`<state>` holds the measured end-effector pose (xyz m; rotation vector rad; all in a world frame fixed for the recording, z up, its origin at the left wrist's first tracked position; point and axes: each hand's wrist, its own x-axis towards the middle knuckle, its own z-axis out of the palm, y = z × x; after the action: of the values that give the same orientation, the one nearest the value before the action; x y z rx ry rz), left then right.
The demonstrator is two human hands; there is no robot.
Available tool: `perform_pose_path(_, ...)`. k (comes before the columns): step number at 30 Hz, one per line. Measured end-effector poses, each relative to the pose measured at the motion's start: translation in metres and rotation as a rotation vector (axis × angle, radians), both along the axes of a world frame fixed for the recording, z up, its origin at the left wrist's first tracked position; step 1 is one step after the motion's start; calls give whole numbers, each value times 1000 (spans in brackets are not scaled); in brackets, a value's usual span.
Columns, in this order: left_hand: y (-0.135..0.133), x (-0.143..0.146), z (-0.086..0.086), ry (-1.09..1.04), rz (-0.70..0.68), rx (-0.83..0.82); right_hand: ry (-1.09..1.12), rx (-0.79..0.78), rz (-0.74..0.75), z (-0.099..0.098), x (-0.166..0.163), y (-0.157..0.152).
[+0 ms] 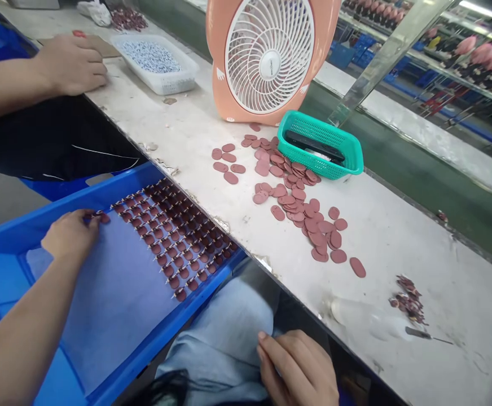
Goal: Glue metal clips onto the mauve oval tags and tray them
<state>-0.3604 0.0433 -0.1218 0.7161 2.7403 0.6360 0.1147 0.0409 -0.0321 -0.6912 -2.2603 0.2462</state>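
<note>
My left hand point(70, 235) is over the blue tray point(142, 361), its fingertips pinching a small dark red disc piece point(104, 217) with a pale tip. On the white sheet point(114, 304) lining the tray, several rows of similar dark red pieces point(180, 260) lie toward the workbench side. My right hand point(299, 366) is above my lap near the bench edge, fingers curled together, with nothing visible at the fingertips. Flat reddish-brown oval discs point(313, 228) are scattered and heaped on the workbench point(229, 225).
An orange fan point(218, 84) stands behind a green basket point(320, 127) holding a black object. Farther left are a white tub point(178, 82) of small blue-and-white pieces and a co-worker's hand point(74, 65). A clear bottle with a needle tip point(368, 318) lies beside dark red scraps point(409, 299).
</note>
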Motion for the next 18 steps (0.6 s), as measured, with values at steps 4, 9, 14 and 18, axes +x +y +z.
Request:
perform_pose_path(4,7,-6,-3,33,-21,-76,-17,-3,-10,-2,1,2)
perform_pose_path(9,14,-4,3,83,-67,-60,-30,5,-18,-4,2,7)
perform_pose_path(14,18,-6,6,127,-103,-58,-41,-13,-21,-2,2,10)
perform_pose_path(18,15,-4,6,199,-90,-1,25,42,-176,-7,15,-4)
